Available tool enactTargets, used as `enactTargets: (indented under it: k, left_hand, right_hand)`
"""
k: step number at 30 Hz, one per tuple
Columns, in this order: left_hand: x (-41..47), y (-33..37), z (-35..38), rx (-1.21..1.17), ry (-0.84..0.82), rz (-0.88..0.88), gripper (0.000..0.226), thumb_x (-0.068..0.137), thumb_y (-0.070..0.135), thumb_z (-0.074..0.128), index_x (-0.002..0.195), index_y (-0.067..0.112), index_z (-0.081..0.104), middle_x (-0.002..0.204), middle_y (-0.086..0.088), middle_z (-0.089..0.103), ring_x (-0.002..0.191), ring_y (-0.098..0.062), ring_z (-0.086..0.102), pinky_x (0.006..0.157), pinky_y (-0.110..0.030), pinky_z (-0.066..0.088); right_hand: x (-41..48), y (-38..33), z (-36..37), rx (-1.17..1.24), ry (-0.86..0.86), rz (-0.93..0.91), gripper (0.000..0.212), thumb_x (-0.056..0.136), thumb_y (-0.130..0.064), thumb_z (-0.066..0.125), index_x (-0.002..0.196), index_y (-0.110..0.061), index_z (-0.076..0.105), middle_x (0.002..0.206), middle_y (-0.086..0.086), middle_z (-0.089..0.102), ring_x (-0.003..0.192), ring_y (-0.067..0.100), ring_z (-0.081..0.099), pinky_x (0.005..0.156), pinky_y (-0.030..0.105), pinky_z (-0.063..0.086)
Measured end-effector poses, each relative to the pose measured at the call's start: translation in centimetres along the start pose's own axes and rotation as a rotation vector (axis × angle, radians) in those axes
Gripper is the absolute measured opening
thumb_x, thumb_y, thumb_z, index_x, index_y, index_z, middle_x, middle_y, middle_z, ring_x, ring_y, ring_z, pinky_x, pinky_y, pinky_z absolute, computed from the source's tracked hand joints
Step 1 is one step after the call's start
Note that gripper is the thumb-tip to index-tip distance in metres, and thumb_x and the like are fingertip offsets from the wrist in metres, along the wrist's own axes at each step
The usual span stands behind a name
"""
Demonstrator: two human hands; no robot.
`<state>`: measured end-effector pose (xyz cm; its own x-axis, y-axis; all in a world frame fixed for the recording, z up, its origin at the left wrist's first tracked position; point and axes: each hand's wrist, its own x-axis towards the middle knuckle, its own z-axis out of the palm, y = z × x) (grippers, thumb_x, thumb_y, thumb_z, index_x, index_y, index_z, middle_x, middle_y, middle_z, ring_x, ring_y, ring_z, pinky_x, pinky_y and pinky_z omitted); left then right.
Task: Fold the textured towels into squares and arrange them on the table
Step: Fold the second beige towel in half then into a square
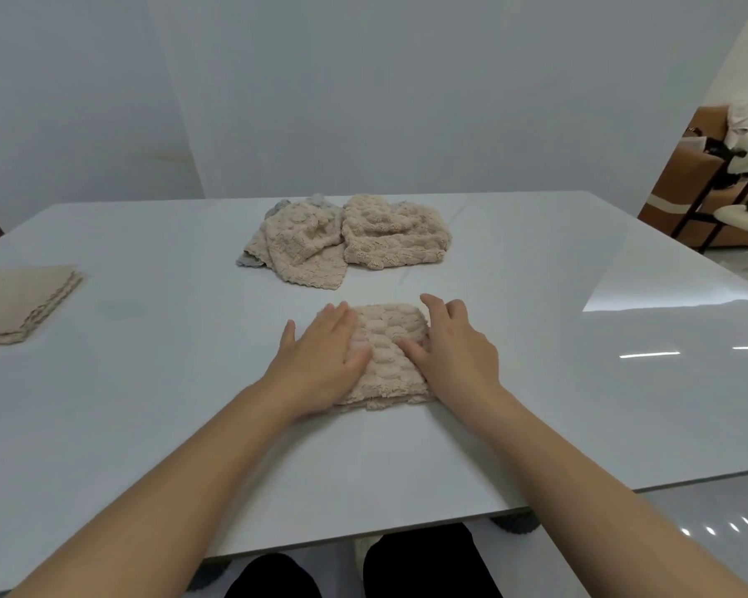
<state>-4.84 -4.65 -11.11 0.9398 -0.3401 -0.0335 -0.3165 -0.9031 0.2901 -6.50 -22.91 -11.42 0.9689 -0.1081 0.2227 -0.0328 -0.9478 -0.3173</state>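
Grip: both hands flat, fingers spread, nothing pinched. Left hand (320, 356) presses the left half of the folded towel (385, 334), and right hand (454, 351) covers its right edge, thumbs pointing in toward its middle. They are likely flattening the fold so the fluffy cloth keeps its square shape. Towel lies on the desk (147, 403). Beyond the towel is a loose pile (346, 243) of unfolded ones, beige with some grey. Far left of the towel is a finished stack (18, 304), probably this one's destination.
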Motion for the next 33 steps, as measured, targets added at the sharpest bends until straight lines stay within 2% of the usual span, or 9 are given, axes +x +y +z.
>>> enactTargets:
  k: [3, 5, 7, 10, 14, 19, 22, 26, 33]
  left_hand:
    - [1.2, -1.4, -1.6, -0.211, 0.107, -0.098, 0.058, 0.098, 0.039, 0.038, 0.151, 0.019, 0.024, 0.155, -0.001, 0.03, 0.142, -0.02, 0.027, 0.115, -0.044, 0.023]
    - [1.0, -2.1, -2.1, -0.338, 0.185, -0.166, 0.048, 0.093, 0.035, 0.052, 0.139, 0.021, 0.046, 0.131, 0.0, 0.057, 0.124, -0.021, 0.05, 0.106, -0.038, 0.037]
    - [-0.2, -2.2, -2.2, -0.419, 0.247, -0.192, 0.032, 0.087, 0.033, 0.064, 0.116, 0.022, 0.061, 0.099, 0.008, 0.064, 0.098, -0.015, 0.059, 0.088, -0.027, 0.044]
    - [-2.5, -2.0, -1.9, -0.528, 0.23, -0.2, 0.018, 0.081, 0.03, 0.072, 0.096, 0.023, 0.066, 0.081, 0.009, 0.063, 0.071, -0.01, 0.059, 0.064, -0.018, 0.043]
    - [-3.7, -1.8, -2.0, -0.829, 0.143, -0.213, 0.02, 0.08, 0.017, 0.076, 0.097, 0.017, 0.067, 0.085, 0.001, 0.066, 0.048, -0.01, 0.055, 0.044, -0.018, 0.041]
    - [-2.8, -1.5, -2.6, -1.042, -0.023, -0.218, 0.03, 0.084, 0.006, 0.07, 0.112, 0.008, 0.061, 0.072, 0.001, 0.063, 0.038, -0.007, 0.04, 0.037, -0.017, 0.03]
    - [-2.3, -2.1, -3.0, -0.896, -0.196, -0.214, 0.024, 0.085, 0.016, 0.071, 0.103, 0.003, 0.062, 0.053, 0.001, 0.046, 0.036, -0.011, 0.031, 0.036, -0.019, 0.022]
    - [-2.3, -2.4, -3.7, -0.833, -0.353, -0.197, 0.025, 0.083, 0.025, 0.072, 0.089, 0.005, 0.058, 0.054, -0.002, 0.035, 0.04, -0.013, 0.027, 0.038, -0.02, 0.023]
    - [-3.2, -3.1, -3.6, -0.923, -0.164, -0.185, 0.028, 0.086, 0.025, 0.069, 0.068, 0.013, 0.051, 0.049, 0.003, 0.04, 0.043, -0.013, 0.023, 0.041, -0.023, 0.017]
  right_hand:
    - [1.6, 0.4, -0.5, 0.028, -0.072, -0.1, 0.062, 0.09, -0.053, 0.055, 0.142, -0.027, 0.034, 0.135, 0.0, 0.043, 0.106, 0.025, 0.058, 0.075, 0.035, 0.045]
    - [3.1, 0.6, -1.2, -0.011, -0.12, -0.147, 0.062, 0.087, -0.053, 0.06, 0.139, -0.026, 0.041, 0.134, 0.0, 0.047, 0.117, 0.022, 0.052, 0.087, 0.037, 0.044]
    - [4.2, 0.3, -2.2, -0.109, -0.101, -0.172, 0.058, 0.089, -0.048, 0.06, 0.139, -0.024, 0.042, 0.136, 0.001, 0.048, 0.122, 0.023, 0.047, 0.095, 0.038, 0.039]
    - [3.9, -1.4, -1.9, -0.043, -0.125, -0.175, 0.051, 0.098, -0.037, 0.046, 0.145, -0.02, 0.035, 0.144, 0.004, 0.043, 0.13, 0.024, 0.041, 0.103, 0.041, 0.033]
    - [2.0, -2.8, 1.3, -0.039, -0.285, -0.183, 0.057, 0.101, -0.046, 0.024, 0.15, -0.017, 0.023, 0.157, 0.002, 0.024, 0.146, 0.024, 0.015, 0.116, 0.05, 0.012]
    - [1.8, -2.2, 2.3, -0.064, -0.251, -0.192, 0.059, 0.102, -0.048, 0.018, 0.153, -0.02, 0.016, 0.162, -0.001, 0.013, 0.149, 0.021, 0.004, 0.119, 0.049, 0.004]
    - [1.8, -2.2, 2.6, -0.048, -0.244, -0.196, 0.058, 0.101, -0.048, 0.019, 0.153, -0.021, 0.017, 0.162, -0.001, 0.013, 0.149, 0.02, 0.004, 0.119, 0.049, 0.004]
    - [2.1, -2.2, 2.7, -0.018, -0.236, -0.233, 0.057, 0.101, -0.048, 0.021, 0.153, -0.024, 0.02, 0.161, -0.002, 0.016, 0.149, 0.019, 0.005, 0.119, 0.049, 0.002]
    - [3.8, -3.4, 3.1, 0.053, -0.255, -0.331, 0.055, 0.102, -0.047, 0.022, 0.151, -0.024, 0.026, 0.159, -0.002, 0.023, 0.149, 0.018, 0.008, 0.12, 0.049, 0.002]
